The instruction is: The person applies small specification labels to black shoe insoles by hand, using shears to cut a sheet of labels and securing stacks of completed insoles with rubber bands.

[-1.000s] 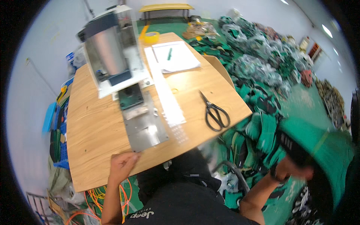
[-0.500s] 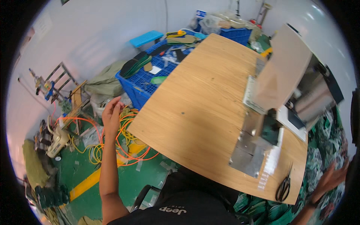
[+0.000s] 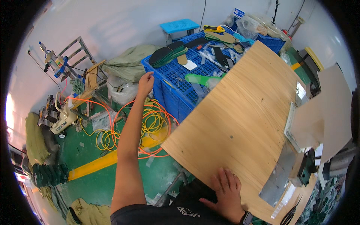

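Here the left hand (image 3: 145, 83) reaches out at full arm's length toward the upper middle of the frame, its fingers loosely curled and holding nothing, the fingertips just at the near corner of the blue plastic crate (image 3: 176, 95). The crate lies up and to the right of that hand, its long side running diagonally toward the upper right. On its top, nearest the hand, lies a stack of dark green insoles (image 3: 167, 53), whose long axis points up and to the right, a little beyond the fingertips. The left hand is by far the nearer one to them. The right hand (image 3: 225, 189) rests spread and flat on the near edge of the wooden table (image 3: 243, 101) at the lower middle of the frame, well apart from the crate.

A light green insole (image 3: 200, 78) lies on the crate near the table's edge, with a small white card (image 3: 190, 65) above it. A blue plastic stool (image 3: 179, 26) stands behind the crate at the top. A small blue sign with white marks (image 3: 238, 13) hangs on the wall at the upper right. Orange and yellow hoses (image 3: 150, 123) coil on the green floor below the arm, crossed by a yellow floor stripe (image 3: 101, 163).
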{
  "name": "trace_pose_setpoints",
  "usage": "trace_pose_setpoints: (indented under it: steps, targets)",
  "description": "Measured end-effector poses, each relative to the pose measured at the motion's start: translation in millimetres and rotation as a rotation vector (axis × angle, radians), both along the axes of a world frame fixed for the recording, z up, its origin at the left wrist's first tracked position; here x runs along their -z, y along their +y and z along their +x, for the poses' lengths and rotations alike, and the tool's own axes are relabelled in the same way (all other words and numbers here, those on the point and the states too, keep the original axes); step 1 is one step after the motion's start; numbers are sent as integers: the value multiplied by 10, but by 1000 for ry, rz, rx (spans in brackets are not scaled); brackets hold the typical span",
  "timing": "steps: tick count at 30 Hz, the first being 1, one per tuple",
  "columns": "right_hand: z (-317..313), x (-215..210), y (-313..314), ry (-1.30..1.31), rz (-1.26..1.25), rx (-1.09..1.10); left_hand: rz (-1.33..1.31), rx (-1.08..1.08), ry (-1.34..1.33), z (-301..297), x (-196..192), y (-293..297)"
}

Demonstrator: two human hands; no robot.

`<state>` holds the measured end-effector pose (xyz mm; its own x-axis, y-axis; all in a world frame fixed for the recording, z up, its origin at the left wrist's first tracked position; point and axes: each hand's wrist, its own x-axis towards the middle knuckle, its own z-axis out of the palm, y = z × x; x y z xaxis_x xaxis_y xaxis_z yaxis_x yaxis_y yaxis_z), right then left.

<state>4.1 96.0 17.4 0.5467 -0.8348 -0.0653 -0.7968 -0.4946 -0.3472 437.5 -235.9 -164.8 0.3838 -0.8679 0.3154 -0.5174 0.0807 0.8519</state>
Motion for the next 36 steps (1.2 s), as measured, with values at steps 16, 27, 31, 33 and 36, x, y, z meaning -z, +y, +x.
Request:
trace_pose_setpoints:
  steps: [16, 27, 31, 33, 36]
  targets:
    - [271, 58, -414, 99, -67, -187, -13, -355, -501, 656, 90, -1633]
    - [369, 131, -437, 162, -111, -138, 89, 221, -617, 160, 22, -1325]
    - [340, 87, -463, 171, -94, -156, -66, 91, -642, -105, -88, -1392]
    - [355, 71, -471, 151, -81, -141, -22, 51, -708, -172, -117, -1501]
    - [344, 42, -481, 184, -110, -183, 229, 9, -748, -153, -111, -1619]
